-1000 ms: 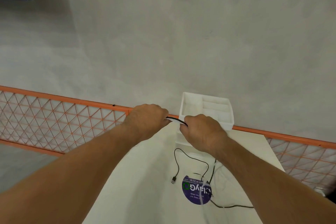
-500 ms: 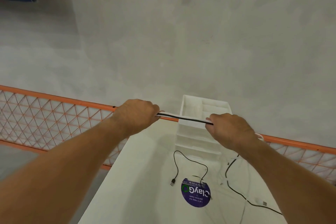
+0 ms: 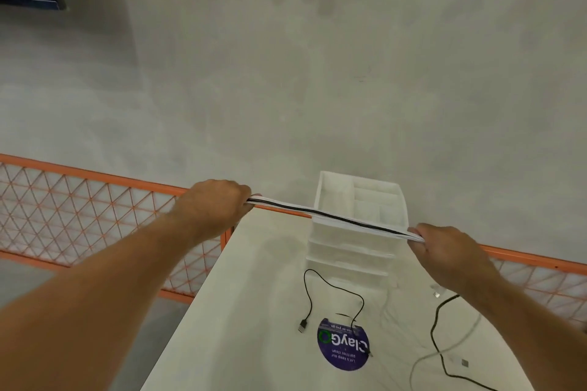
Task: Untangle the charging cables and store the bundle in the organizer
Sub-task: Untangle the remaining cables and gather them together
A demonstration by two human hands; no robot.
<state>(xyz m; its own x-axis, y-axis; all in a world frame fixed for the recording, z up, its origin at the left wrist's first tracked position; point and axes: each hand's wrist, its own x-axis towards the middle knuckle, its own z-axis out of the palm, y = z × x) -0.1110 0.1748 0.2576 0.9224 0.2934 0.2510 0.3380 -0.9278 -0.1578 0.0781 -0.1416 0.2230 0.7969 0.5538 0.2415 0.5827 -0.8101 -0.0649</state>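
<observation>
My left hand [image 3: 213, 206] and my right hand [image 3: 446, 249] each grip one end of a bundle of black and white charging cables [image 3: 333, 218], stretched taut between them above the table. The bundle crosses in front of the white organizer [image 3: 359, 200], which stands at the table's far edge with several open compartments on top and drawers below. The cables' loose tails hang from my right hand onto the table [image 3: 254, 295] at the lower right. A separate thin black cable [image 3: 330, 295] lies loose on the table in front of the organizer.
A round purple sticker [image 3: 344, 344] is on the white table near its front. An orange mesh railing [image 3: 79, 213] runs behind the table, with a grey wall beyond. The table's left edge drops to the floor.
My hands have moved apart, the right one sliding rightwards along the bundle, so the stretch of cables between them is much longer and taut.
</observation>
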